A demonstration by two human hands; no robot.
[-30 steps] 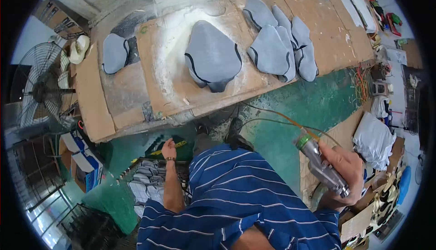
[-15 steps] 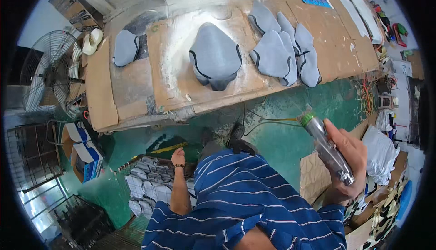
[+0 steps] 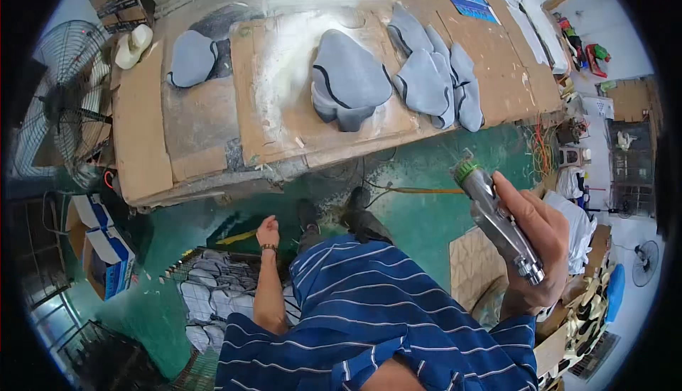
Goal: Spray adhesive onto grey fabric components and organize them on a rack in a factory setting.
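My right hand [image 3: 543, 242] is closed round a metal spray gun [image 3: 501, 224] with a green ring at its nozzle end, held over the floor in front of the table. The nozzle points up and leftward toward the tabletop. Low beside my body hangs my left hand [image 3: 268, 233], empty, its fingers loosely stretched. On a cardboard sheet [image 3: 273, 135] dusted white lies a grey, saddle-shaped padded piece [image 3: 352, 78] with black edging. Several similar grey pieces [image 3: 425, 82] overlap to its right, and a single grey piece [image 3: 192, 58] lies on the left.
A caged fan [image 3: 60, 100] stands left of the cardboard-covered table [image 3: 142, 128]. Below it is an open box [image 3: 106, 249]. A wire basket of grey pieces [image 3: 213, 288] sits by my left arm. A hose [image 3: 426, 191] crosses the green floor; cartons and white bags [image 3: 572, 220] line the right side.
The middle grey piece has turned slightly and lies closer to the overlapping pieces on its right. My view has shifted a little. The spray gun stays in my right hand.
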